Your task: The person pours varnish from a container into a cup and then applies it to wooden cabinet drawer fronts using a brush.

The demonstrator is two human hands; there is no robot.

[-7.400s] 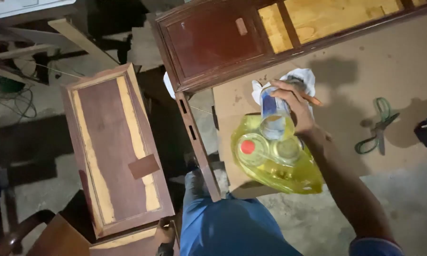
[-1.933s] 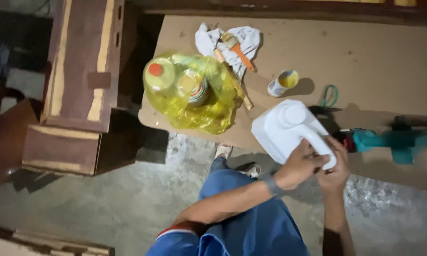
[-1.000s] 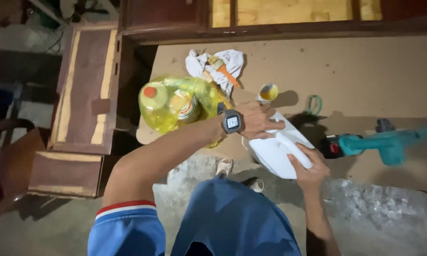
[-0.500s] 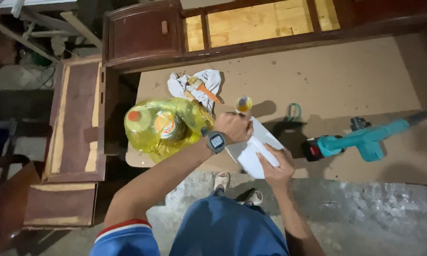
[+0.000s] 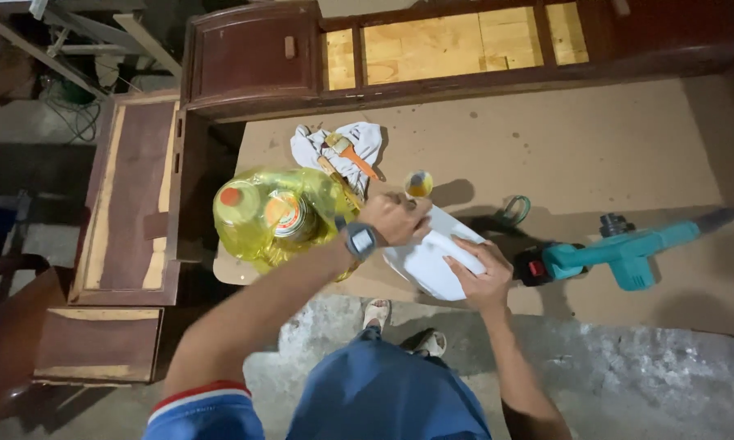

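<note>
A white plastic jug (image 5: 432,262) stands at the near edge of a brown board (image 5: 562,155). My right hand (image 5: 481,273) grips the jug's side. My left hand (image 5: 395,218), with a dark wristwatch (image 5: 360,240) on the wrist, is closed over the jug's top. Just beyond my left hand stands a small cup (image 5: 418,183) with yellowish liquid. To the left lies a yellow plastic bag (image 5: 277,216) with a red-capped bottle and a tin in it.
A white rag (image 5: 342,151) with two brushes lies behind the bag. A teal power tool (image 5: 619,253) lies to the right, a green loop (image 5: 514,210) beside the jug. Dark wooden furniture parts lie left and behind. My feet stand on the concrete floor below.
The view has drifted. My left hand went from beside the right one to the jug's top. The jug was tipped up and now stands nearer the cup.
</note>
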